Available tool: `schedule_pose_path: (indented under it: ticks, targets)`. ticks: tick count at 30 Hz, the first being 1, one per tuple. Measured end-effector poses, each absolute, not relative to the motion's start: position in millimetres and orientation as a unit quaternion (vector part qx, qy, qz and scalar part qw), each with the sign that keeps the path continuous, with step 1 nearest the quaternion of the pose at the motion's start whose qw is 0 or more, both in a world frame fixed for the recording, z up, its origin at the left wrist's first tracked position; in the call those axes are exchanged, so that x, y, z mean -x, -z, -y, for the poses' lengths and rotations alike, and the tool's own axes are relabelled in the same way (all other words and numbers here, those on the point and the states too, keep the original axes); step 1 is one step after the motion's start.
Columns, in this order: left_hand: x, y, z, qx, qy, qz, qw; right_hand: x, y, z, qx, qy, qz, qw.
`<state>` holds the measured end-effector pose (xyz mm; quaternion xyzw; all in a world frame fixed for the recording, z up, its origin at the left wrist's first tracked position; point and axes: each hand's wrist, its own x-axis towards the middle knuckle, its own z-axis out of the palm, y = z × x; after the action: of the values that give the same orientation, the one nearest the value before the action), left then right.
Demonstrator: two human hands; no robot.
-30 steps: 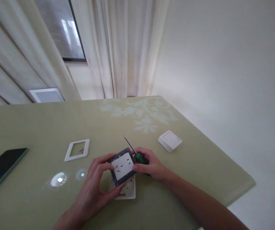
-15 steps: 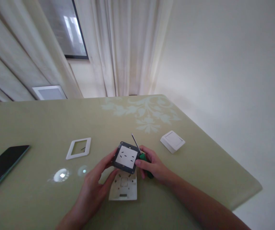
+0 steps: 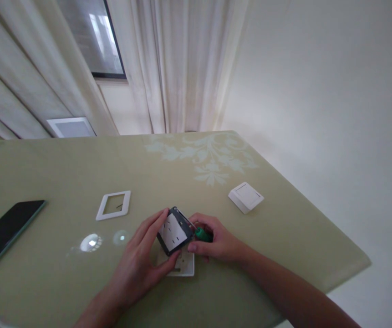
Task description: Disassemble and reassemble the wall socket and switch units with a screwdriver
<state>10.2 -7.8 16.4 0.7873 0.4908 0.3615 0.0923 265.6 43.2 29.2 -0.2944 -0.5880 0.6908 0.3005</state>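
A wall socket (image 3: pixel 172 233) with a white face and dark surround is tilted on edge, gripped between the thumb and fingers of my left hand (image 3: pixel 141 255). My right hand (image 3: pixel 216 237) is closed round a screwdriver (image 3: pixel 202 234) with a green handle. Its shaft runs up and left along the socket's upper right edge; the tip is hard to make out there. Under the socket lies a white back box (image 3: pixel 185 264) on the table, partly covered by the socket and my left hand.
A white cover frame (image 3: pixel 126 202) lies left of my hands, with small dark screws inside its opening. Farther left is a phone (image 3: pixel 9 232). A white switch (image 3: pixel 246 197) rests to the right on the green table (image 3: pixel 284 237); a wall borders the right side.
My left hand has turned and tilted the socket so its face points more to the left. The screwdriver has swung lower, its shaft now lying against the socket's edge.
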Motion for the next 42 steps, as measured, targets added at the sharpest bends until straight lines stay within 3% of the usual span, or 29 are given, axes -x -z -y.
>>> schedule_pose_path:
  ticks: [4,11,27,42]
  targets:
    - [-1,-20,6,-0.810,-0.334,-0.475,0.084,-269,-30,-52,0.294,-0.677,0.585,0.336]
    - [3,-30,8,-0.866,-0.259,-0.392,0.174,-272,-23,-65,0.330,-0.661,0.539,0.404]
    - [9,-38,3,-0.857,-0.186,-0.376,0.298,-274,-25,-65,0.390,-0.607,0.608,0.332]
    - [11,-38,2,-0.851,-0.200,-0.377,0.305,-273,-32,-60,0.408,-0.565,0.660,0.281]
